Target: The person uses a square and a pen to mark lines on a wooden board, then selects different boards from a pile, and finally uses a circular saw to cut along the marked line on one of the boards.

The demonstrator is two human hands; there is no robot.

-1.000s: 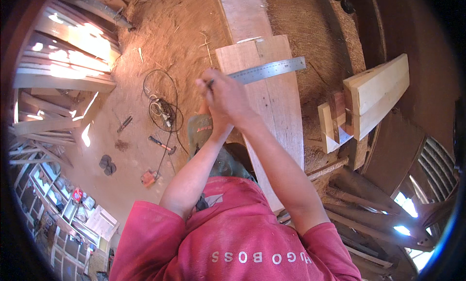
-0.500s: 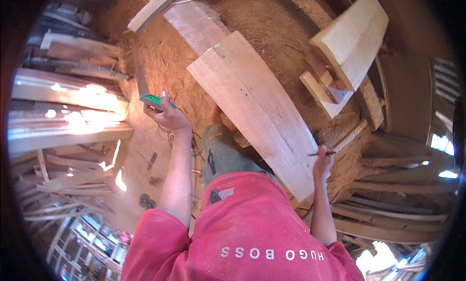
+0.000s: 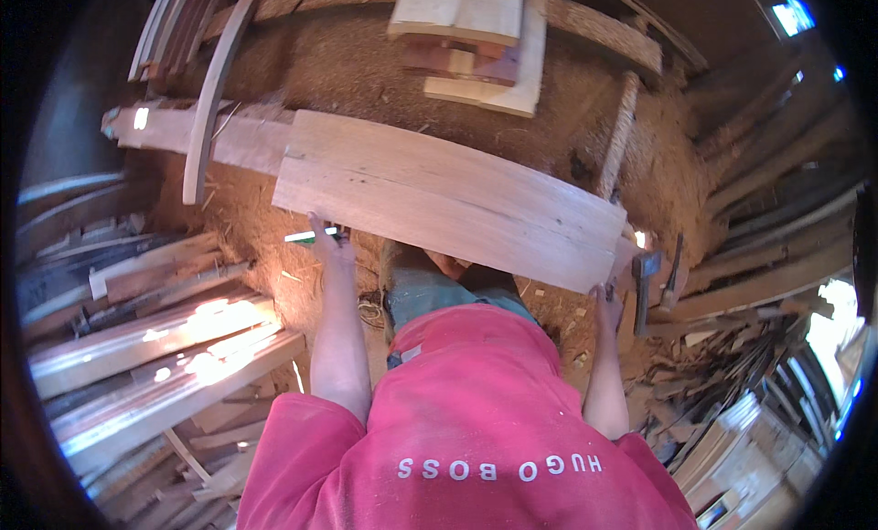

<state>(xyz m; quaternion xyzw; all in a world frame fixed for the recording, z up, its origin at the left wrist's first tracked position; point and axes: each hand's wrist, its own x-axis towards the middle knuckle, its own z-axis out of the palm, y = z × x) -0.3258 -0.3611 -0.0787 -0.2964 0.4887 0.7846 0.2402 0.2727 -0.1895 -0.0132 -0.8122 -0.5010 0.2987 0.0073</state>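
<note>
A wide, pale wooden board [image 3: 448,196] is laid crosswise in front of the person, its long sides slanting down toward the right, and its left end is rested over a longer reddish plank [image 3: 251,146] that is seen to run on farther left. By the near edge of the board, close to its left end, a slim green-and-white tool [image 3: 309,235] is gripped in the left hand [image 3: 337,248], the fingers being closed around it; whether the wood is also pressed by that hand cannot be told. The right hand [image 3: 607,310] is placed at the near right corner of the board with its fingers bent; they are shown too small for it to be told whether they are clamped on the corner or on something slender. Just to the right of that hand, a tool with a grey head [image 3: 646,263] is seen. The plank is crossed by a narrow curved strip of wood [image 3: 215,100] left of the board. Beyond the far edge, joined pale wooden pieces [image 3: 466,18] are set on ground covered with sawdust [image 3: 357,82]. At the left, stacked timbers [image 3: 174,347] are lit by bright patches of sun.
</note>
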